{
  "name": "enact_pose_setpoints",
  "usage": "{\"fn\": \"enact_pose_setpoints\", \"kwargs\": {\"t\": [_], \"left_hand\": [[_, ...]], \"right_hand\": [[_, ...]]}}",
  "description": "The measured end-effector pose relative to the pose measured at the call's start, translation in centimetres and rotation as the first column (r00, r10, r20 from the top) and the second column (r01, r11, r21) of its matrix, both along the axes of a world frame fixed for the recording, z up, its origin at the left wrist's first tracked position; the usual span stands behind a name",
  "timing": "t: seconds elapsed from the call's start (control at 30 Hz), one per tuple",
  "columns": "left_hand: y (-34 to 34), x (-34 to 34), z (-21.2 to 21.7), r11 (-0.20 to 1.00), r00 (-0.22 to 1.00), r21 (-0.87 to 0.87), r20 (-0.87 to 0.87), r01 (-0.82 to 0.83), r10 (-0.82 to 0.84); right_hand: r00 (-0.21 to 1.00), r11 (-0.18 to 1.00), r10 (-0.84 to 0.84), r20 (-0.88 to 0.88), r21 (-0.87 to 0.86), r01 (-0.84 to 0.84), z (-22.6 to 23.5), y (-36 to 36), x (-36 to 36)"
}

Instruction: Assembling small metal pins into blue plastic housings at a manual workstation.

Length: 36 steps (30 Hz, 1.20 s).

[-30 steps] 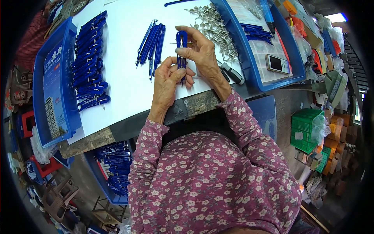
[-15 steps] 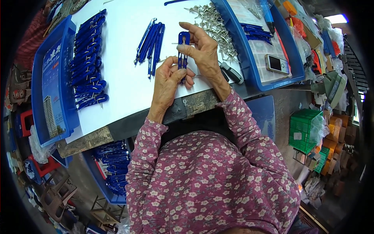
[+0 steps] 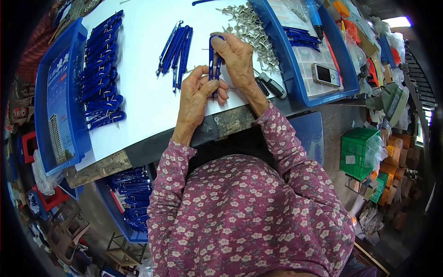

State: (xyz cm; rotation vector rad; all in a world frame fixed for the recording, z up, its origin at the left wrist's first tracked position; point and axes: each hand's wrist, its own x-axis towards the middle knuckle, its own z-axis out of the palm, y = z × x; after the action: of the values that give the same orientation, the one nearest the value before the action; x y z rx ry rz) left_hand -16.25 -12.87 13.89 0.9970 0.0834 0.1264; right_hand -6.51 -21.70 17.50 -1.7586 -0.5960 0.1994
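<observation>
Above the near edge of the white-covered table, my left hand (image 3: 194,96) pinches the lower end of a long, narrow blue slotted part (image 3: 211,60) with a rounded top. My right hand (image 3: 237,57) is closed on its upper end, thumb and fingers covering much of the top. A thin metal pin (image 3: 205,49) sticks out to the left of the part; its other end is hidden by the right hand. Left of my hands lies a small bunch of blue parts (image 3: 177,51). Beyond my right hand is a heap of silver flat-headed pins (image 3: 251,27).
A long row of blue parts with pins (image 3: 101,69) lies beside the left blue tray (image 3: 41,101). The right blue tray (image 3: 295,83) holds a phone (image 3: 326,75) and more blue pieces. A dark-handled tool (image 3: 273,85) lies near my right wrist. Below the table stands a filled blue bin (image 3: 115,217).
My right fingers have closed down over the top of the blue part, where they were spread around it with the pin showing across. My left hand keeps its pinch.
</observation>
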Motion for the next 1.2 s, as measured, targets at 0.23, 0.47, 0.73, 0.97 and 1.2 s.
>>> {"fn": "enact_pose_setpoints", "kwargs": {"t": [0.23, 0.47, 0.73, 0.97, 1.2], "left_hand": [[0.0, 0.0, -0.2, 0.999, 0.999, -0.003, -0.004, -0.051, 0.051], [0.0, 0.0, -0.2, 0.999, 0.999, 0.002, 0.0, -0.049, 0.049], [0.1, -0.1, -0.2, 0.999, 0.999, 0.011, -0.009, -0.051, 0.052], [0.0, 0.0, -0.2, 0.999, 0.999, 0.024, -0.007, -0.048, 0.048], [0.1, 0.0, -0.3, 0.998, 0.999, 0.023, -0.018, -0.05, 0.05]], "right_hand": [[0.985, 0.97, 0.047, 0.164, 0.226, -0.084, -1.6, 0.3, 0.3], [0.971, 0.984, 0.18, -0.158, 0.02, -0.179, -1.4, -0.6, 1.1], [0.999, 0.98, 0.033, 0.023, 0.193, -0.037, -1.6, 0.1, 0.6], [0.972, 0.968, -0.006, 0.237, 0.247, -0.054, -1.6, 0.6, 0.0], [0.98, 0.99, 0.118, -0.159, 0.1, -0.103, -1.2, 0.0, 0.8]]}}
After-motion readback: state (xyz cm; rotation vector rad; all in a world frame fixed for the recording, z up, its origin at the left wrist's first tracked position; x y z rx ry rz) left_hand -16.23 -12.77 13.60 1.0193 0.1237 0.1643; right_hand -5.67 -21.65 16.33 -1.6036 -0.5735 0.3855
